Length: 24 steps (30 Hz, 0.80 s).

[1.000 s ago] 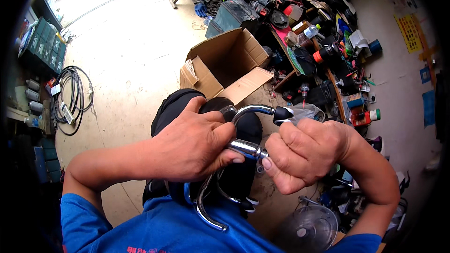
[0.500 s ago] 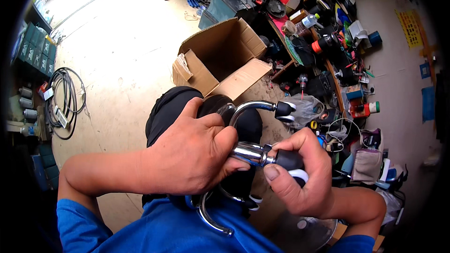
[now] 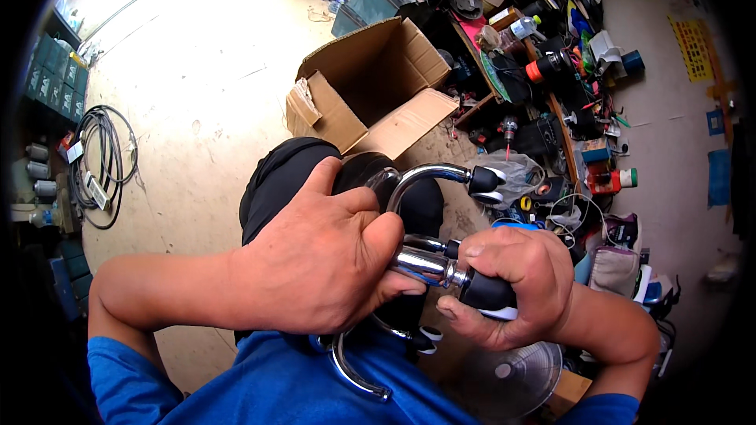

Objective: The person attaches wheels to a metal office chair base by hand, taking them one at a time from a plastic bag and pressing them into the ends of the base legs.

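Note:
A chrome chair base with curved legs (image 3: 425,171) rests across my lap. My left hand (image 3: 311,256) is closed round one chrome leg tube (image 3: 424,264). At that tube's end sits a black-and-white caster (image 3: 487,291), with a ribbed bright collar where the two meet. My right hand (image 3: 528,279) curls round this caster, thumb below and index finger above. Another caster (image 3: 486,183) is on the upper curved leg, and one more (image 3: 428,339) shows low between my arms. The lowest leg end (image 3: 378,390) carries no caster. My palms hide the middle of the base.
An open cardboard box (image 3: 405,122) stands on the floor past my knees. Cluttered shelves (image 3: 551,122) of tools and bottles line the right. A coiled black cable (image 3: 102,165) lies at left, near green boxes (image 3: 55,83). A round fan (image 3: 516,378) is by my right elbow.
My right hand has turned about the caster, its fingers curling further over the top and the thumb shifting down. The left hand keeps its grip. The view has tilted slightly.

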Tool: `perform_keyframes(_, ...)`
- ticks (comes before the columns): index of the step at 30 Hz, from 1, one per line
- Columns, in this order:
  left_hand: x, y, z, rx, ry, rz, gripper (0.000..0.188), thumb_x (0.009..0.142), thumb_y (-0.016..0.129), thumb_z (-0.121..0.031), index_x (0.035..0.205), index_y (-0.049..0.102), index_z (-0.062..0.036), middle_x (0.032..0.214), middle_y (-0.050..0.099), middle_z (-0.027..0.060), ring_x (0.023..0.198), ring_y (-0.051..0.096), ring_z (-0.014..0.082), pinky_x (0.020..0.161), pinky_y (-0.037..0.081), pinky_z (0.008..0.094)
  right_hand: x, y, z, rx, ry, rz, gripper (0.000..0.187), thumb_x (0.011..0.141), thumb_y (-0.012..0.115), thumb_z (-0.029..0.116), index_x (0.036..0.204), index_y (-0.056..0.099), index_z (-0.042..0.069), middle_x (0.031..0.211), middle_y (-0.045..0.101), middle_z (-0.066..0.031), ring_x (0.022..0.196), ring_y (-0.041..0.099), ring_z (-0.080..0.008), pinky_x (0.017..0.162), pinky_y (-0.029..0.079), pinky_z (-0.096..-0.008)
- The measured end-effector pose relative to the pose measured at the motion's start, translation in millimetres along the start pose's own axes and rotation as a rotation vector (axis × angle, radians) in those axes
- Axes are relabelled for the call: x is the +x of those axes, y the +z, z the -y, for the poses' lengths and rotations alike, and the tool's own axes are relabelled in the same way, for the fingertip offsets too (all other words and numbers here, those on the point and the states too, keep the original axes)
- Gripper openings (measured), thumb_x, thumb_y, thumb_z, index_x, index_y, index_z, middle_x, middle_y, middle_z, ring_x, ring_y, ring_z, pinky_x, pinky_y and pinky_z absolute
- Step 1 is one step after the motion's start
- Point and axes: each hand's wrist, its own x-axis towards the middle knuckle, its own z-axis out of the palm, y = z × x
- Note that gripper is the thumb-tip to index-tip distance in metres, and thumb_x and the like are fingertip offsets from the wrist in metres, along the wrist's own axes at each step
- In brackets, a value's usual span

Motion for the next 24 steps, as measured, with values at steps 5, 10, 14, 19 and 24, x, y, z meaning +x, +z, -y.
perform_keyframes(5, 0, 1, 3, -0.021, 0.001, -0.014, 0.041, 0.105, 0.073, -0.043, 0.104, 0.061, -0.0042, 0.087, 0.065, 0.0129, 0.091, 0.062, 0.0339, 0.108, 0.039, 0.0670, -5, 9, 1, 0.025, 0.054, -0.054, 0.052, 0.086, 0.095, 0.021, 0.117, 0.060, -0.002, 0.096, 0.074, -0.0161, 0.072, 0.077, -0.0308, 0.057, 0.059, -0.0369)
perform_keyframes(10, 4, -1, 1, 0.000, -0.012, -0.002, 0.041, 0.104, 0.074, -0.043, 0.104, 0.061, -0.0042, 0.085, 0.064, 0.0126, 0.090, 0.063, 0.0336, 0.108, 0.039, 0.0669, -9, 8, 6, 0.060, 0.176, -0.069, 0.051, 0.087, 0.095, 0.021, 0.117, 0.061, -0.002, 0.095, 0.074, -0.0157, 0.073, 0.077, -0.0293, 0.059, 0.059, -0.0357)
perform_keyframes(14, 6, 1, 0, 0.006, -0.017, -0.018, 0.041, 0.104, 0.074, -0.044, 0.103, 0.062, -0.0049, 0.084, 0.064, 0.0119, 0.090, 0.064, 0.0335, 0.110, 0.039, 0.0680, -14, 8, 15, 0.112, 0.295, -0.101, 0.052, 0.089, 0.094, 0.022, 0.121, 0.061, -0.003, 0.100, 0.075, -0.0164, 0.078, 0.077, -0.0264, 0.068, 0.062, -0.0345)
perform_keyframes(19, 5, 2, -13, 0.048, -0.053, -0.044, 0.040, 0.104, 0.074, -0.045, 0.103, 0.063, -0.0064, 0.085, 0.064, 0.0102, 0.092, 0.065, 0.0336, 0.111, 0.040, 0.0687, -24, 7, 44, 0.346, 0.545, -0.176, 0.059, 0.093, 0.093, 0.022, 0.134, 0.059, -0.004, 0.114, 0.074, -0.0181, 0.096, 0.076, -0.0233, 0.084, 0.062, -0.0339)
perform_keyframes(24, 5, 0, -17, 0.061, -0.033, -0.039, 0.039, 0.107, 0.069, -0.046, 0.105, 0.065, -0.0073, 0.086, 0.065, 0.0090, 0.094, 0.066, 0.0317, 0.111, 0.038, 0.0686, -34, 4, 57, 0.343, 0.641, -0.178, 0.058, 0.095, 0.089, 0.019, 0.139, 0.060, -0.004, 0.115, 0.074, -0.0178, 0.098, 0.075, -0.0233, 0.087, 0.061, -0.0345)
